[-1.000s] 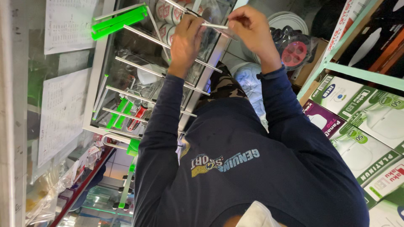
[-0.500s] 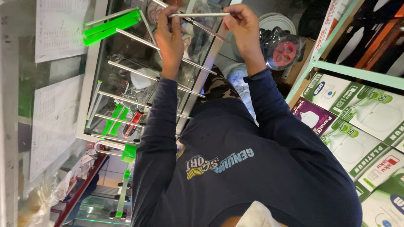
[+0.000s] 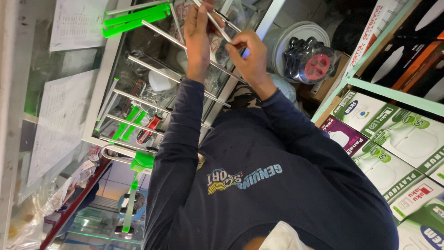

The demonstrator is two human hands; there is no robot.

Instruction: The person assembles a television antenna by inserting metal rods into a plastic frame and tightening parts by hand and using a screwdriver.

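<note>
- I see the left hand [image 3: 198, 34], top centre of the frame, gripping a thin metal rod [image 3: 217, 25]
- The right hand [image 3: 247, 53] pinches the same rod just beside it
- More rods [image 3: 180, 78] lie across the glass tabletop [image 3: 152, 60] below

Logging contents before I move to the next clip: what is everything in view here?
held rod: one, silver, between both hands, top centre
loose rods: several, silver, lying across the glass counter
plastic pieces: several, bright green, counter top and bottom
papers: two, white, far left
boxes: several, green and white, one purple, right shelf
shelf: one, pale green, right
black bundle: one, red centre, top right
sweatshirt: one, navy, centre
left hand: fingers closed on the held rod
right hand: fingers pinching the held rod
</note>
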